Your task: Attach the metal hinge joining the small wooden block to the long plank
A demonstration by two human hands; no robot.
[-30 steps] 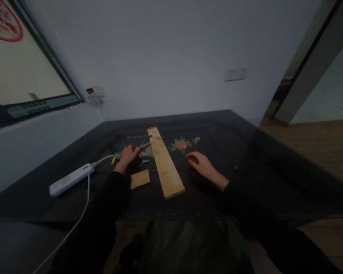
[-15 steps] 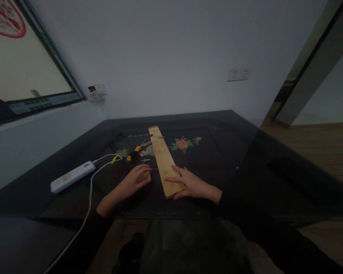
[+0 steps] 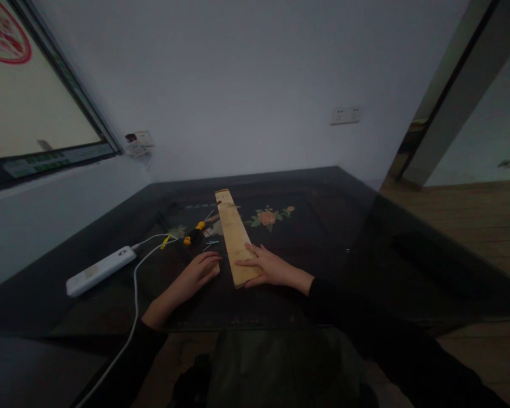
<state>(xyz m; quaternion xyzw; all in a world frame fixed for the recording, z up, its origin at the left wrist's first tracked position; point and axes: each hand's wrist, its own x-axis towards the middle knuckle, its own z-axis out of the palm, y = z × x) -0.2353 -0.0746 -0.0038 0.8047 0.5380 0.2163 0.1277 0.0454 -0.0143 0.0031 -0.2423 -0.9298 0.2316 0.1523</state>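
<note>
A long pale wooden plank (image 3: 232, 229) lies lengthwise on the dark table (image 3: 331, 238). My right hand (image 3: 267, 267) rests flat on the plank's near end, fingers spread. My left hand (image 3: 198, 272) lies just left of it, fingers stretched over a small wooden block (image 3: 216, 270), of which only an edge shows. Farther back, left of the plank, lie a yellow-and-black screwdriver (image 3: 194, 233) and some thin metal nails (image 3: 210, 244).
A white power strip (image 3: 100, 271) with its white cable (image 3: 131, 317) lies at the left of the table. A flower picture (image 3: 268, 217) is on the tabletop right of the plank. Wall sockets (image 3: 344, 115) sit behind. Wooden floor lies to the right.
My left hand left the screwdriver and came down onto the small block. My right hand moved left onto the plank's near end. The plank has shifted slightly.
</note>
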